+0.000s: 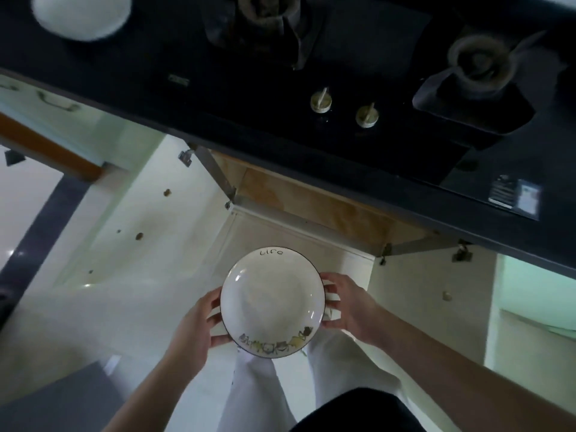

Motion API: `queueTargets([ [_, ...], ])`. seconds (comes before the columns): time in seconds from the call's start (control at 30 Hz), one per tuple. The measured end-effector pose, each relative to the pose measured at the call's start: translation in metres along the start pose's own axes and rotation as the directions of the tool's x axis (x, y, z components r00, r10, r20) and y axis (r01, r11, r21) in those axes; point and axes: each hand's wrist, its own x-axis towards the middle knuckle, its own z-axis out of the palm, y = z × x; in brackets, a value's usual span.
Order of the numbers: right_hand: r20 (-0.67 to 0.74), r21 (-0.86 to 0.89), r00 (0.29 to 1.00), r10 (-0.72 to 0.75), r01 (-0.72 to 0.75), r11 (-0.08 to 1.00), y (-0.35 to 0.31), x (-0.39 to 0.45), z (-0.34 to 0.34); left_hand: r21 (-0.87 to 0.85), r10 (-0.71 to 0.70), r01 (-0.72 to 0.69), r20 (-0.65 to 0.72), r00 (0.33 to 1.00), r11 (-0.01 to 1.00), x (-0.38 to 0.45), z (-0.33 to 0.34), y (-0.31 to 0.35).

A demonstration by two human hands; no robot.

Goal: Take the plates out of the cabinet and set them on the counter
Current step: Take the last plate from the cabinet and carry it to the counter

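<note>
Plate (272, 302) held level in front of the open cabinet (311, 213), below the desk (156, 98) edge, both doors swung out. White glazed ceramic, dark rim line, "Life" lettering at 12 o'clock on the rim, small printed figures at 6 o'clock. Left hand (196, 322) grips the rim at about 8 o'clock, right hand (349, 304) at about 3 o'clock; fingers curled around the edge and slightly spread, tips hooked on the rim, thumbs not clearly visible

Handling judgement: rigid, moderately light, glaze looks slick, chips or shatters if it clips the desk edge. Opposed two-sided rim grip is the right hold, keeps it flat and stops rotation. Shallow well, so no good purchase in the middle

Another white dish (81, 14) sits on the desk at 11 o'clock, left of the hob (343, 73) with two burners and two knobs (344, 109). Set-down probably belongs near that dish, clear of the burners. Main risk: lifting past the desk overhang
</note>
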Motion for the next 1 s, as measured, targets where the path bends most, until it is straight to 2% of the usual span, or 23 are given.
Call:
queueTargets([
  [0.2, 0.154, -0.045, 0.98, -0.124, 0.133, 0.99, -0.017, -0.073, 0.01, -0.084, 0.063, -0.073, -0.12, 0.991, 0.994, -0.079, -0.011, 0.019],
  [0.33, 0.186, -0.098, 0.95, -0.251, 0.272, 0.957, -0.015, -0.116, 0.023, -0.139, 0.171, -0.188, -0.128, 0.977, 0.972, -0.124, -0.02, 0.032],
  [0.6, 0.162, -0.042, 0.876, -0.454, 0.465, 0.884, 0.051, -0.193, 0.049, -0.201, 0.316, -0.299, 0.061, 0.947, 0.933, -0.2, -0.066, 0.012],
  [0.8, 0.168, -0.01, 0.882, -0.44, 0.448, 0.894, 0.138, -0.24, 0.077, -0.162, 0.326, -0.307, 0.107, 0.939, 0.938, -0.26, -0.125, -0.044],
  [1.0, 0.104, -0.016, 0.871, -0.481, 0.485, 0.874, 0.183, -0.275, 0.078, -0.024, 0.392, -0.398, 0.236, 0.889, 0.917, -0.302, -0.138, -0.051],
])
